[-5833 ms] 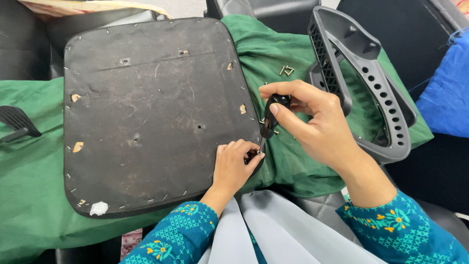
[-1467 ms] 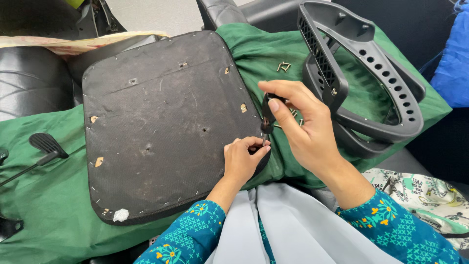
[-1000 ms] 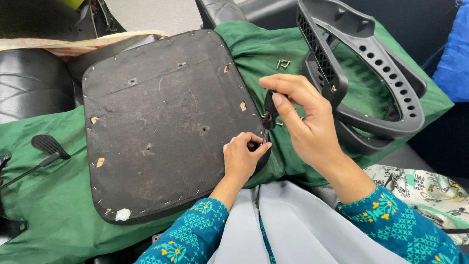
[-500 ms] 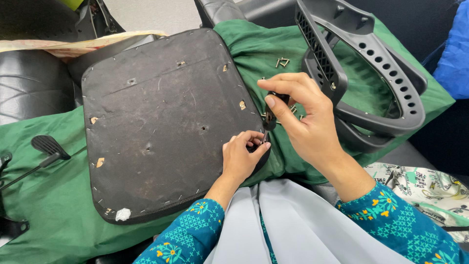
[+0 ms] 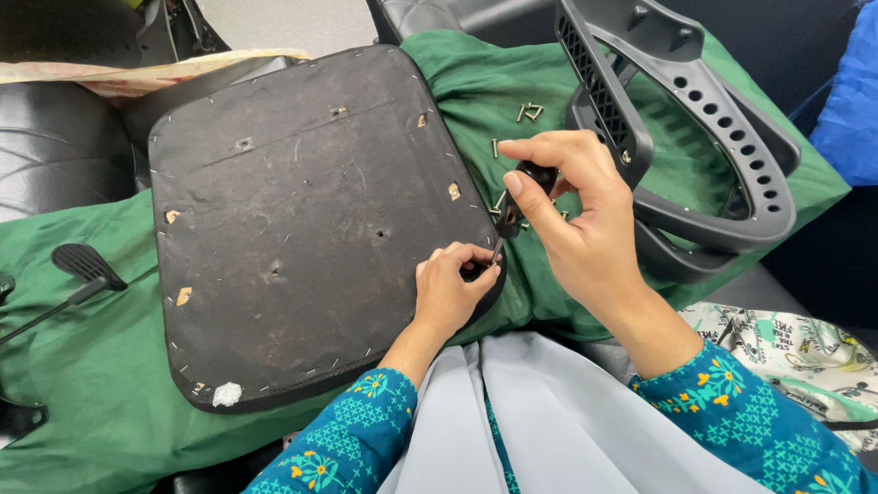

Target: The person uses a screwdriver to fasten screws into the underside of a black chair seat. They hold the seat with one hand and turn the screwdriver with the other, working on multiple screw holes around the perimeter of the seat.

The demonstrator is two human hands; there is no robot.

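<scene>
Green cloth point(image 5: 110, 384) same; hands, screwdriver point(image 5: 512, 215) prob. unmoved at seat base point(image 5: 311, 229).

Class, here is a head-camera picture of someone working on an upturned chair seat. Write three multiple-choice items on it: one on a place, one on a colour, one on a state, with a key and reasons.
1. Where do the loose screws lie?
A. On the green cloth, between the seat and the plastic frame
B. On top of the seat
C. On the floor

2. What colour is the cloth under the seat?
A. Blue
B. Green
C. White

3. What is the right hand doing?
A. Lying flat and empty
B. Gripping a dark-handled screwdriver
C. Holding the plastic frame

Key:
1 A, since the screws rest on cloth beside the grey plastic frame.
2 B, as green fabric spreads around the seat.
3 B: its fingers close on the handle, while the left hand pinches at the tip by the seat's edge.
</scene>
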